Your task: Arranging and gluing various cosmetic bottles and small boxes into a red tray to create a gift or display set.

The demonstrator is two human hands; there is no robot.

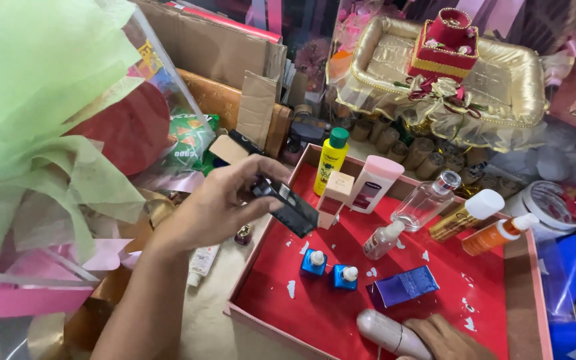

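1. I see my left hand [211, 207] raised above the left edge of the red-lined tray [315, 313], its fingers [261, 167] closed around a small black box [288, 205]. The box is tilted, its lower end jutting out past the fingertips towards the tray's middle.
2. The black box hangs in the air, just in front of a pale upright carton [335, 193] and above the two blue bottles [329, 270], not touching either as far as I can tell.
3. My right hand [445, 337] is at the bottom edge of the view, near the tray's front rim. It rests on a rounded white object [388, 332] that lies on its side; the fingers curl over it, though I cannot tell how firm the grip is because the hand is cut off by the frame.
4. Just above that white object lies a purple foil box [405, 287], near it but apart.
5. Along the tray's far side I see a yellow bottle with a green cap [331, 160], a white bottle with a pink cap [373, 183], a clear glass bottle [428, 200], a gold bottle with a white cap [468, 213] and an orange bottle [498, 235], all leaning or lying.
6. Beyond the tray stands a gold satin tray [515, 93] bearing a red box [445, 43]; green tissue paper [41, 100] fills the left side.
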